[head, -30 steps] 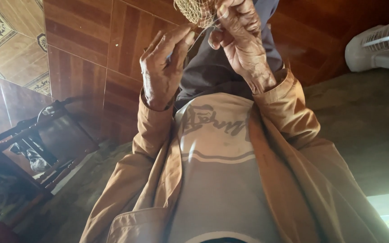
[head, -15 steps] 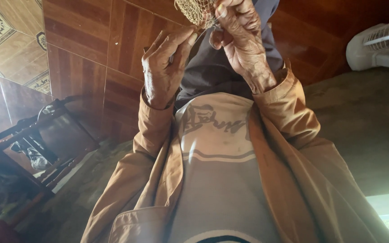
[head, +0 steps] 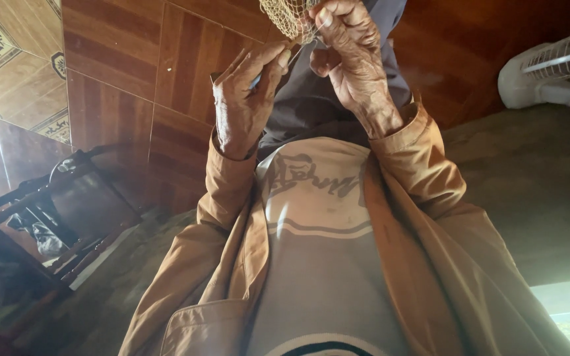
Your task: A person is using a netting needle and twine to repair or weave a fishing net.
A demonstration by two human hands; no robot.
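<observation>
A pale woven net (head: 286,16) hangs at the top edge, partly cut off by the frame. My right hand (head: 354,62) is clenched on the net's right side, fingers curled tight. My left hand (head: 244,105) is raised beside it, with thumb and fingertips drawn together at the net's lower edge. A thin pale thread (head: 311,45) runs between the two hands. Both wrists come out of tan jacket sleeves (head: 417,158), over a grey shirt (head: 318,250).
A white fan (head: 555,72) stands at the right edge. A dark metal frame (head: 41,204) with cloth on it sits at the left. Brown wood-look tiles (head: 140,59) and patterned tiles (head: 8,59) lie beyond, with grey concrete (head: 536,184) to the right.
My left hand has moved up and right toward the net, and its spread fingers have closed together. My right hand has kept its grip in place.
</observation>
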